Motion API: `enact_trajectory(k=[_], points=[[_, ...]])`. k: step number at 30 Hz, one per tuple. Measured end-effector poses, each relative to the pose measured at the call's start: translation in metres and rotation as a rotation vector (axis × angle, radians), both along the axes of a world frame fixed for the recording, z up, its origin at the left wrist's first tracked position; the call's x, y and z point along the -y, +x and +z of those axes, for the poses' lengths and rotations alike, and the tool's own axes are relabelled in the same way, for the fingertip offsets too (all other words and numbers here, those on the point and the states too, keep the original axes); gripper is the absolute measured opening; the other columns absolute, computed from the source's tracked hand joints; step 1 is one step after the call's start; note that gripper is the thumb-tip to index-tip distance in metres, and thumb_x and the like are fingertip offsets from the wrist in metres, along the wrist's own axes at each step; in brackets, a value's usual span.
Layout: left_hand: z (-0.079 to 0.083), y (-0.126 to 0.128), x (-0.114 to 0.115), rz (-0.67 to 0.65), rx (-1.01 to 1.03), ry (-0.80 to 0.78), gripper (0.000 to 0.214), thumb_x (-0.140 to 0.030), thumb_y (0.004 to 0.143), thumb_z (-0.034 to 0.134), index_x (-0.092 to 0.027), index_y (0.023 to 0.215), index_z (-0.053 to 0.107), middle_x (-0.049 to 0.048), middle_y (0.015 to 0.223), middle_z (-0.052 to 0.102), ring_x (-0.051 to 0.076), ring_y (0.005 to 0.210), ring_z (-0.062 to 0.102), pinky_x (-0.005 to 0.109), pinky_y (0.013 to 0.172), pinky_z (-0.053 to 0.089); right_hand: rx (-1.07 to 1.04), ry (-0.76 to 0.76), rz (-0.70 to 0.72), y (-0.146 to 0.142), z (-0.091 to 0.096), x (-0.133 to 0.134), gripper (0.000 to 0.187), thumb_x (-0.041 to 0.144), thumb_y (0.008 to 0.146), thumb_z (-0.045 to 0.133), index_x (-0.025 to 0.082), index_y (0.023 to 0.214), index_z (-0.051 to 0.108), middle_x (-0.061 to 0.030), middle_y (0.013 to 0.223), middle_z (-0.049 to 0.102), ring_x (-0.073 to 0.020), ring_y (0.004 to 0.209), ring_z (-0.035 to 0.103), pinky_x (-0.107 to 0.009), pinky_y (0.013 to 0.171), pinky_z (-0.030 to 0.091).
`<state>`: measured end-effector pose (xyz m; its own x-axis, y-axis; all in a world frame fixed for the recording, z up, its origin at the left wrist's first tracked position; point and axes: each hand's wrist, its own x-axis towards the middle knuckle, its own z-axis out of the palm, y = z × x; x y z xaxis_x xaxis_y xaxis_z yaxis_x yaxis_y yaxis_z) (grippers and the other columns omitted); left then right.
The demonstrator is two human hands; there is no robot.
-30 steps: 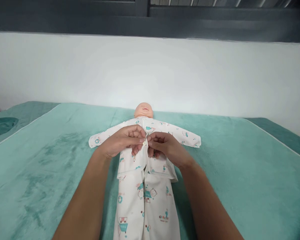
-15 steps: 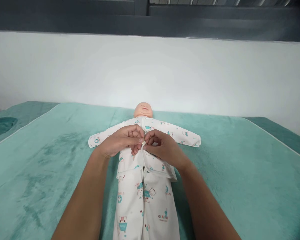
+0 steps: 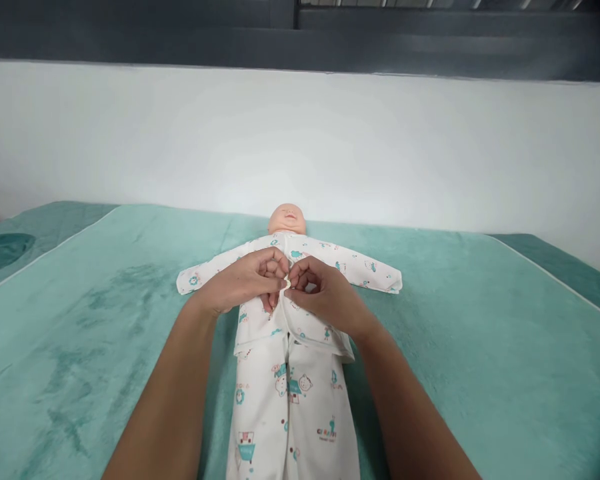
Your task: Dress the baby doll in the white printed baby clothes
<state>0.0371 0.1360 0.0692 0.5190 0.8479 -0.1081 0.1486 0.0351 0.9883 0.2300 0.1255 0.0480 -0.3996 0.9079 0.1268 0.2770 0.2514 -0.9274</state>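
Note:
A baby doll [image 3: 287, 219] lies on its back, its head away from me, its arms spread sideways in sleeves. It wears a white printed baby shirt [image 3: 260, 327] with teal and orange figures, over white printed pants [image 3: 260, 407]. Over the chest, my left hand [image 3: 253, 279] pinches the shirt's front edge between thumb and fingers. Right beside it, my right hand [image 3: 325, 290] pinches the opposite edge, the fingertips of both hands nearly meeting. Between them shows a small pale bit of the placket; whether it is a button or a snap I cannot tell. Below my hands the shirt front hangs apart.
The doll rests on a teal plush bed cover [image 3: 480, 373] with pale seams near both sides. Behind it rises a white wall [image 3: 300, 140] under a dark window frame [image 3: 130, 37]. A darker teal round hollow [image 3: 5, 252] lies at the far left.
Both hands stay at the same spot on the shirt front. Their fingertips have shifted very slightly, and the pale bit between them is now more covered.

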Motion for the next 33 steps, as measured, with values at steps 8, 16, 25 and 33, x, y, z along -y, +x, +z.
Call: enact_trajectory(k=[8,16,25,33], points=[[-0.0044,-0.0011,-0.0027,-0.014,-0.005,0.021,0.021,-0.006,0.073,0.049,-0.02,0.089,0.05,-0.0053,0.062,0.056,0.01,0.053,0.059,0.022,0.052,0.052,-0.02,-0.023,0.006,-0.0003,0.0036,0.0007,0.014,0.024,0.075,0.063,0.021,0.086,0.055,0.0021,0.079,0.056,-0.0102,0.069,0.05,-0.024,0.063,0.041],[-0.0065,-0.0022,-0.0039,-0.034,0.072,0.039,0.01,-0.014,0.082,0.056,-0.019,0.088,0.05,-0.0048,0.064,0.057,0.009,0.051,0.057,0.022,0.05,0.05,-0.128,-0.234,0.065,0.0048,0.0032,-0.0022,0.021,0.04,0.083,0.061,0.022,0.092,0.055,0.0017,0.069,0.056,-0.0103,0.059,0.049,-0.02,0.046,0.037],[-0.0056,-0.0026,-0.0035,-0.046,0.074,0.055,0.012,-0.027,0.085,0.061,-0.018,0.089,0.054,-0.0036,0.061,0.058,0.01,0.05,0.056,0.023,0.051,0.05,-0.222,-0.229,0.088,0.0064,-0.0028,-0.0067,0.021,0.04,0.085,0.061,0.021,0.09,0.056,0.0028,0.063,0.056,-0.0081,0.054,0.046,-0.018,0.044,0.036],[-0.0019,-0.0022,-0.0026,0.001,0.01,0.077,0.014,-0.031,0.085,0.061,-0.02,0.09,0.056,-0.0052,0.057,0.055,0.011,0.049,0.056,0.023,0.05,0.048,-0.161,-0.212,0.076,0.0068,-0.001,-0.0068,0.018,0.038,0.084,0.063,0.021,0.09,0.057,0.0033,0.064,0.055,-0.0096,0.057,0.049,-0.019,0.045,0.037]])
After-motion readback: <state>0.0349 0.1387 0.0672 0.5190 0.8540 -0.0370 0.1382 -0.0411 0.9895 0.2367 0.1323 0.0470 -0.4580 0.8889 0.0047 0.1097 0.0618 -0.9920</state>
